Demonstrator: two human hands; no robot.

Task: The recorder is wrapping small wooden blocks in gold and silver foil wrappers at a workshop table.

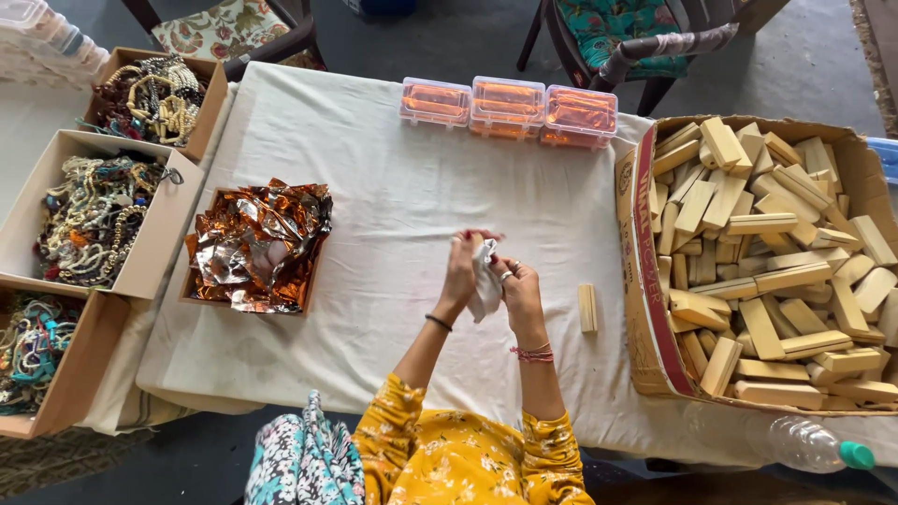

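Hands [491, 276] crumpling soft white cloth [485, 285], smooth rectangular wooden block [586, 308] nearby

Three clear lidded boxes [507, 103] with orange contents in a row. Three open cardboard boxes of beaded jewellery [94, 220] at left. One tray of crumpled copper foil [257, 245]. One wooden block [586, 308] lying alone. One large carton [645, 281] heaped with too many blocks to count. One plastic bottle [809, 444]. Two chairs [617, 28].

One overhead view looks straight down, fairly high, on the table [393, 187].
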